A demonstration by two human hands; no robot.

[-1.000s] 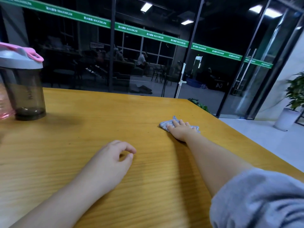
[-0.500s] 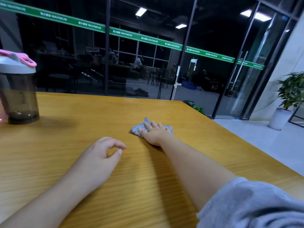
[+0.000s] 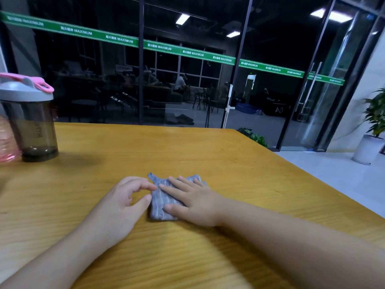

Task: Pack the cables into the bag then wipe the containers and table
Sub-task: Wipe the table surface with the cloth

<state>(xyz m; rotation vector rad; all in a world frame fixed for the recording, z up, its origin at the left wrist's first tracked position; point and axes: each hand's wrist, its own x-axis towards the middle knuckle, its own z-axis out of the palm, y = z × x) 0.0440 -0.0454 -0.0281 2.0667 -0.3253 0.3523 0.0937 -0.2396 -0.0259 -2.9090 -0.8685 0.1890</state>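
Cloth: the grey striped cloth (image 3: 164, 202) lies folded flat on the wooden table (image 3: 229, 163), near the middle of what I see and close in front of me. A second ago it sat far out toward the right edge; I have swept it back across the wood toward my body.

Right hand: my right hand (image 3: 191, 202) presses down on the cloth with fingers straight and slightly spread, thumb along its near edge. It does not pinch or bunch the fabric; it pushes it flat.

Left hand: my left hand (image 3: 123, 203) rests on the table just beside the cloth's left edge, fingers loosely curled and holding nothing. Its fingertips seem to touch the cloth's edge or nearly so; I cannot tell which. It has barely shifted, so the cloth has come to it.

Containers: the dark shaker bottle (image 3: 31, 122) with its grey and pink lid stands upright far to my left, touching or just beside a pink container (image 3: 7, 142) that is cut off by the frame. Both are well apart from the cloth.

Task meaning: I judge that I am in the table-wiping step, with one stroke from the right side just drawn in. No cables or bag are in view.

Next: the strip toward the bottle probably needs a pass.
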